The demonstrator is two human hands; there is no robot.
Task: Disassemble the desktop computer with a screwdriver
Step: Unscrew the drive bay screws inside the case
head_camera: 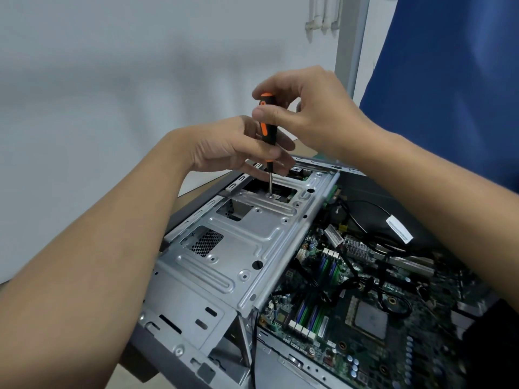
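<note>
Orange-black screwdriver (267,130), one, on one screw (270,196), left hand (230,147), right hand (311,113) fingers (265,112) grasping it

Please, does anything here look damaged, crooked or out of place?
Nothing stands out. The screwdriver stands nearly upright on a screw in the metal bracket, held by the left hand and the right hand. Black cables lie loose across the motherboard, which suits a disassembly.

White wall (112,66) behind; grey post (351,37); blue panel (449,80), perhaps fabric, at right.
</note>
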